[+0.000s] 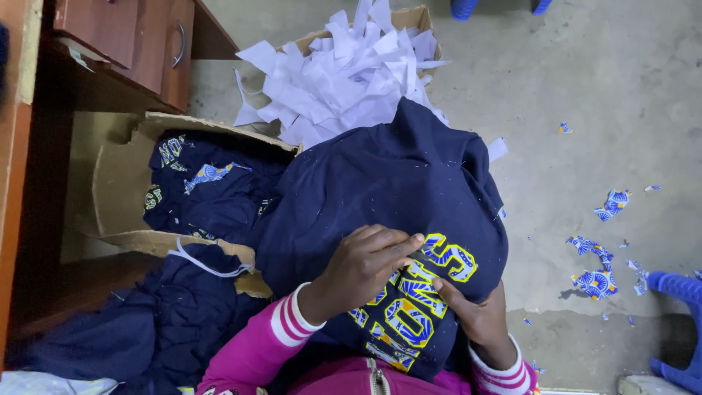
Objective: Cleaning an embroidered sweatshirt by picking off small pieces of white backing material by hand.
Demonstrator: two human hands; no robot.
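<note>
A navy sweatshirt (395, 183) with blue and yellow letters sewn on its front lies draped over my lap. My left hand (362, 263) rests on top of the letters, fingers curled and pinching at the fabric near one letter. My right hand (475, 314) holds the sweatshirt from below at its right edge, thumb on the lettered patch. Both my sleeves are pink with white stripes.
A torn cardboard box (121, 175) at the left holds more navy garments (212, 190). Behind it a second box overflows with white paper scraps (344, 73). Blue patterned fabric bits (596, 278) litter the concrete floor. A blue plastic stool (680, 329) stands at the right; a wooden desk (146, 44) at the upper left.
</note>
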